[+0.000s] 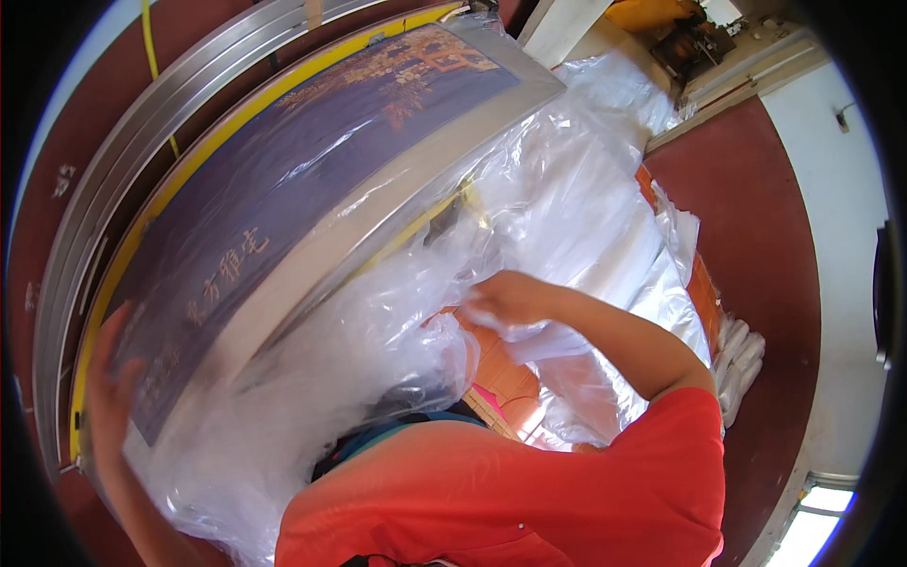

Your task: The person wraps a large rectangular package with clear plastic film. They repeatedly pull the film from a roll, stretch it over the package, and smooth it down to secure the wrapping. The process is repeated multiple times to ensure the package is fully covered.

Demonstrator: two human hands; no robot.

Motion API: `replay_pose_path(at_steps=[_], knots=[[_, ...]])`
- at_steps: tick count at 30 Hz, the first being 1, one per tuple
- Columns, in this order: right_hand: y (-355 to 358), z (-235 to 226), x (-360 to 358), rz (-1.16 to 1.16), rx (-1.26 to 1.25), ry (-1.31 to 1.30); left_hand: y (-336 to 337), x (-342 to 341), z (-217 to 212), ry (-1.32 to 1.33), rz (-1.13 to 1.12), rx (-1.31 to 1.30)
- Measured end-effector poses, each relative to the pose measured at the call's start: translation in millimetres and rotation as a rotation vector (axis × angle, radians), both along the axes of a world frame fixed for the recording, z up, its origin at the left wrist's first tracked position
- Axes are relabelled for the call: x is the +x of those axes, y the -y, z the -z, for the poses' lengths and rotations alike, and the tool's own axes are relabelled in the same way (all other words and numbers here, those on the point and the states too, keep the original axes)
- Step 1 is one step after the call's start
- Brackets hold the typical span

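Observation:
A long flat panel (312, 180), purple-grey with orange blossom artwork, a pale grey border and a yellow edge, leans in front of me under shiny clear plastic. At its lower left end my left hand (111, 387) rests against the edge, fingers apart and holding nothing. Clear plastic film (378, 312) lies bunched along the panel's near side and spreads over my lap area. My right hand (505, 298), slightly blurred, is closed at the bunched film near the middle; its fingertips are partly hidden. More white film (586, 208) stretches out beyond this hand.
Silver metal strips (142, 151) stand behind the panel against the dark red wall. Orange floor tiles (505, 373) show between sheets of film. A rolled bundle of plastic (742, 359) lies at the right by the wall. A doorway with machinery (690, 47) is at the upper right.

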State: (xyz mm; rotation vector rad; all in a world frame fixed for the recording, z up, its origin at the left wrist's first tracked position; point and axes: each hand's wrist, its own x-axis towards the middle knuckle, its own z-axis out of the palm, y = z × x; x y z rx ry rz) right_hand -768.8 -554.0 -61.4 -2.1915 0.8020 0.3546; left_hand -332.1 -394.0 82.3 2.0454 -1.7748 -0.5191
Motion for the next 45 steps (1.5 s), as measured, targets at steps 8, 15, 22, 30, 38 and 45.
replay_pose_path(at_steps=[8,15,22,30,38,45], knots=[[-59,-175,57,-0.182,0.280,0.389,42,-192,17,-0.821,1.089,0.449],[-41,-5,-62,-0.094,0.531,-0.584,12,-46,-41,-0.636,0.429,0.008],[154,-120,-161,1.557,-0.493,1.180,36,114,-56,0.527,-0.127,-0.278],[89,-65,-69,0.331,-0.984,-0.229,-3,179,42,0.661,-0.463,-0.663],[64,-91,161,0.003,-0.550,0.563,-110,134,59,0.379,-0.516,-0.633],[86,-37,200,-0.113,-0.987,0.129,-283,174,47,0.975,-0.678,-0.002]])
